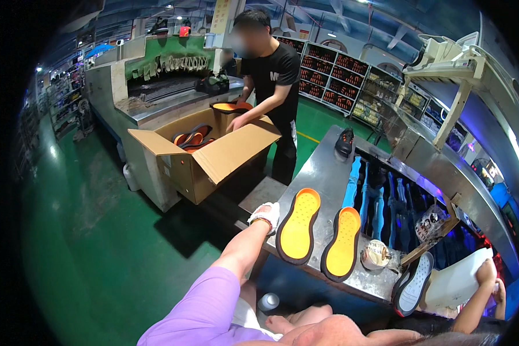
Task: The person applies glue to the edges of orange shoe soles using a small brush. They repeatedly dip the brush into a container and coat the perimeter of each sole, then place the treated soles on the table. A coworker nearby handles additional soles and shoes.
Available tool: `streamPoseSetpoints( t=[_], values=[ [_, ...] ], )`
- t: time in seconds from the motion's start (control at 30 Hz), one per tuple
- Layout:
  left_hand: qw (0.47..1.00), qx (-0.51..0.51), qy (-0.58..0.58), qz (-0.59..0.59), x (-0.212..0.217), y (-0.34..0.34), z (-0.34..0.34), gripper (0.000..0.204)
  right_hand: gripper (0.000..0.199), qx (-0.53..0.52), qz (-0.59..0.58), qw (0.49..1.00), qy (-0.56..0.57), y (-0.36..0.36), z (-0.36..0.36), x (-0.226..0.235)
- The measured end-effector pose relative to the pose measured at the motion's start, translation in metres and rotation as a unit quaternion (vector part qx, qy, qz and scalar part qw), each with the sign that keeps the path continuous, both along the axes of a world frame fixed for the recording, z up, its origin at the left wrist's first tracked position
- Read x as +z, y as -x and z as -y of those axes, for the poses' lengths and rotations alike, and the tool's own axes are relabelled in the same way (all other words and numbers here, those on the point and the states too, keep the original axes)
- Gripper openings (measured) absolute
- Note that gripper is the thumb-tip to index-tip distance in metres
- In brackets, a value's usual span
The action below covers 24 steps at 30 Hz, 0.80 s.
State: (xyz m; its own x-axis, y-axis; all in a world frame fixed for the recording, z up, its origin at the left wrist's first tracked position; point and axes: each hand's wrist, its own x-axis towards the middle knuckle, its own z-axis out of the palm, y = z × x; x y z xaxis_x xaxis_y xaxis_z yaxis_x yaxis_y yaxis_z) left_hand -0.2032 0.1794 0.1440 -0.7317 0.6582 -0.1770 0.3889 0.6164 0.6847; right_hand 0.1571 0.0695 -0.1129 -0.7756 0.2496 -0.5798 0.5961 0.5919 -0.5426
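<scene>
My left hand (pixel 264 218), in a white glove with a bracelet at the wrist, is at the near left edge of the metal worktable (pixel 320 173). Beside it lies a shoe sole (pixel 298 226), yellow inside with an orange end and a dark rim. Whether my fingers touch this sole I cannot tell; their closing is hidden too. A second matching shoe sole (pixel 341 245) lies to its right. Further right are a stained white tub (pixel 376 255) and a pale grey shoe sole (pixel 414 284) with a dark rim. My right hand cannot be made out.
At the far left, a person (pixel 277 81) holds an orange-and-black sole (pixel 232 107) over an open cardboard box (pixel 199 170) of soles. Another person's hands (pixel 488 274) are at a white container (pixel 458 281) on the right. A black shoe (pixel 344 142) stands on the table's far end.
</scene>
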Motion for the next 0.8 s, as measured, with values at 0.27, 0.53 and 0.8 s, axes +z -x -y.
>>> streamPoseSetpoints(
  t=[0.27,0.53,0.8],
  values=[
    [1.000,0.000,-0.004,-0.004,-0.013,0.004,-0.006,0.064,0.031,-0.001,-0.015,1.000,0.003,0.000,0.001,-0.004],
    [1.000,-0.001,0.000,-0.001,-0.012,0.003,-0.006,0.064,0.031,0.007,-0.051,0.999,0.005,-0.007,-0.005,-0.012],
    [1.000,-0.001,0.002,-0.019,-0.018,0.007,-0.004,0.065,0.026,0.005,-0.050,0.998,-0.025,0.003,0.001,-0.009]
  ],
)
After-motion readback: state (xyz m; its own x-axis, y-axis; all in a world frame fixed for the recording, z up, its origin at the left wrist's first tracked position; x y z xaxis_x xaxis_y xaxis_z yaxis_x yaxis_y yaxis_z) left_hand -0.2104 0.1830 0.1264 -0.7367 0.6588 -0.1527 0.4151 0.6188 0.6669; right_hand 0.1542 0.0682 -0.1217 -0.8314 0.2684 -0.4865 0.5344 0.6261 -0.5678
